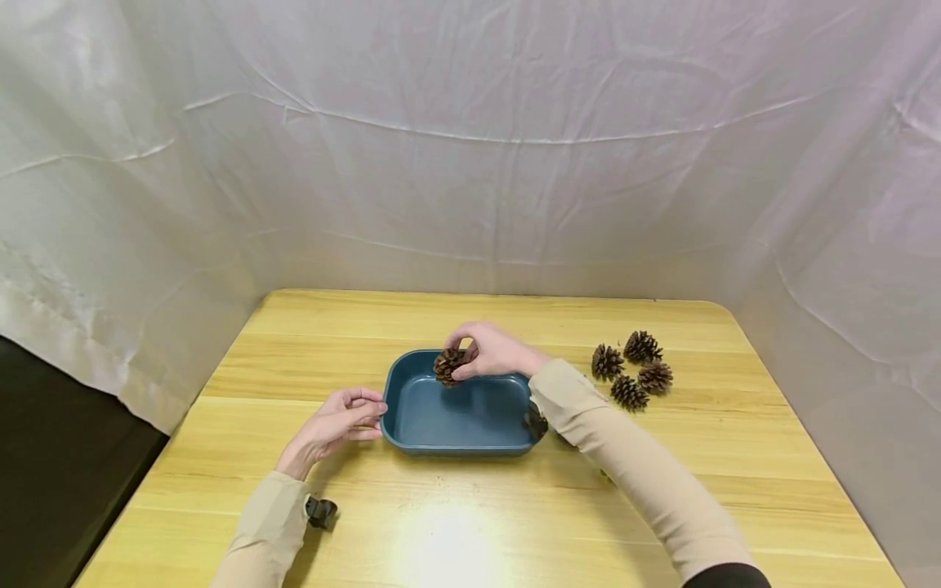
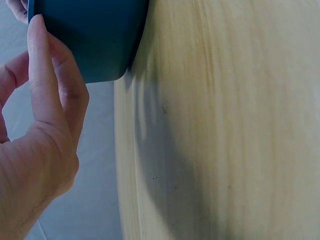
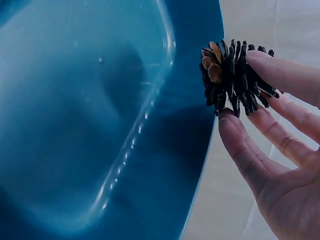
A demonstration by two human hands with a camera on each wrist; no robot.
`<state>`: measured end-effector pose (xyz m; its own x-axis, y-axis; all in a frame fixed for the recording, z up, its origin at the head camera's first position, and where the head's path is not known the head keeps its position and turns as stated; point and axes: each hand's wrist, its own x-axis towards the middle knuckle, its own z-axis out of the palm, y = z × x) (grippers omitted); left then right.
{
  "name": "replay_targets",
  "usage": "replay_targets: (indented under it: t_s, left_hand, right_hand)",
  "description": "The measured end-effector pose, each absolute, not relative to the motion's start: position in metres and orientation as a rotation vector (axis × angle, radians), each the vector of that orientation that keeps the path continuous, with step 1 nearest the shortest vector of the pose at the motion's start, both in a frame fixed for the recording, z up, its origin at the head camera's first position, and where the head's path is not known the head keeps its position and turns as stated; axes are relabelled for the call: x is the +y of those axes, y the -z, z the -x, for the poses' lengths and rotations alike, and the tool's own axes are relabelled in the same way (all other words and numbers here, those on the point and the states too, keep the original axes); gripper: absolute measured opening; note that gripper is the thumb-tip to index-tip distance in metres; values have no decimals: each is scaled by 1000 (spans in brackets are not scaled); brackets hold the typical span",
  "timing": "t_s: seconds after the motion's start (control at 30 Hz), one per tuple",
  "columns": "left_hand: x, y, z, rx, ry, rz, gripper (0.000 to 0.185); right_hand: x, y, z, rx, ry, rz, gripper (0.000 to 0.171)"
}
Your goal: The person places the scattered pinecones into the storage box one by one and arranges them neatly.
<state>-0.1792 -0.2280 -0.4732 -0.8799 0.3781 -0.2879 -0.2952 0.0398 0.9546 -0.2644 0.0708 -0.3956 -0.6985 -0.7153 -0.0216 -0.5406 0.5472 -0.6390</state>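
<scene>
A brown pine cone (image 1: 447, 367) is pinched between the thumb and fingers of my right hand (image 1: 494, 351), over the far side of a dark blue rectangular basin (image 1: 459, 448). In the right wrist view the pine cone (image 3: 232, 77) overlaps the basin's rim, its scales spread and a few lighter ones facing the basin. My left hand (image 1: 341, 423) holds the basin's left rim, thumb tip right at the edge and the other fingers bent along the outer wall. The left wrist view shows that outer wall (image 2: 95, 45) beside the thumb.
Several more pine cones (image 1: 630, 393) lie in a cluster on the wooden table (image 1: 470, 318), right of the basin. Partly hidden by my right sleeve, a small greenish thing (image 1: 605, 475) shows on the table. White cloth (image 1: 470, 188) hangs behind and at the sides.
</scene>
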Motion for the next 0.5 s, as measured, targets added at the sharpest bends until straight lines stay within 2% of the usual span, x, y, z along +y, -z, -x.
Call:
replay_targets:
  t_s: [0.5]
  left_hand:
    - [-229,473,181,1838,-1889,-88,23]
  right_hand:
    - [42,409,267,2456,868,981,40]
